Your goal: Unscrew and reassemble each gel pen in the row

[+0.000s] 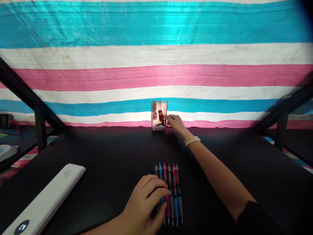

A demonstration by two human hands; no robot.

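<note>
**Left hand (149, 202) on the pens (174, 187), right hand (175, 122) at the phone (158, 119)**

A long white device (49, 195) with a small lit display lies aslant at the near left corner of the black table (110, 153). The left hand comes in from the near edge, near its middle; its grip is loose and partly open, fingers curved over the left side of the pens. The phone stands upright by the middle of the far edge, its lit screen partly pixelated. Six pens lie side by side below it, toward the near edge, their clips pointing at the far edge; blue, red and grey parts show. The right hand reaches to the far edge with its fingers at the phone's right side; I cannot tell whether the grip is closed on it or only touching. Two beaded bracelets (192, 141) circle that wrist, and a black sleeve (259, 222) covers the arm toward the near right corner.
</note>
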